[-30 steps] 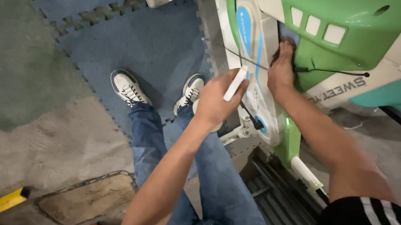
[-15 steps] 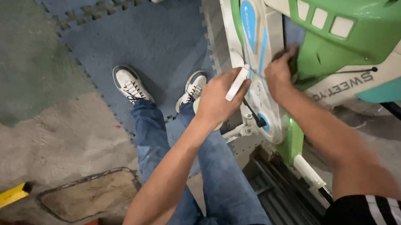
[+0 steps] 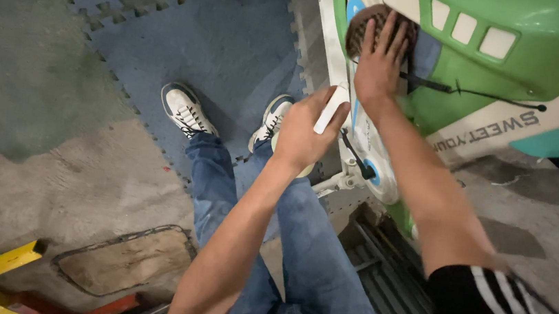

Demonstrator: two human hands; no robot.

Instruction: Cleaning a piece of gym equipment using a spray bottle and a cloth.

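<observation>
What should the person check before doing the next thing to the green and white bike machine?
1. Left hand grip on the white plastic handle: ok, fingers wrapped round it.
2. Right hand placed flat, fingers spread, on the dark ribbed round part: ok.
3. Thin black cable free of the hands: ok, it lies across the green body, apart from the fingers.
4. Both white trainers steady on the blue foam mat: ok.
5. Ribbed part tight or loose: cannot tell.
</observation>
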